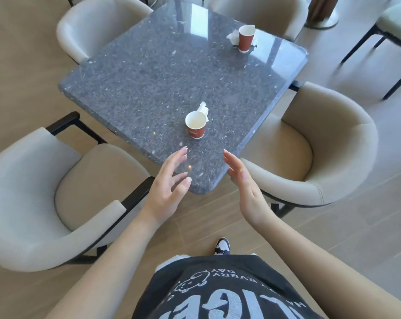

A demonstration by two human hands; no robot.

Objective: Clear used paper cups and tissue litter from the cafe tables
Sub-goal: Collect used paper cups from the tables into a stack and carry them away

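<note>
Both arms reach forward, left hand (166, 192) and right hand (245, 189) empty, fingers spread, palms facing over the table (149, 72) corner.

Beige chairs (45, 203) ring grey stone table (149, 77).

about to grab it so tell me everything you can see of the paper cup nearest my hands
The near paper cup is red outside with a white rim and base edge and a small pale label on its side, too blurred to read. It looks like thin paper. It stands upright and uncovered on the dark speckled table, near the corner closest to you. Its pale inside appears empty. A crumpled white tissue lies just behind it, seemingly touching. Both hands hover short of it; neither touches it.
</note>
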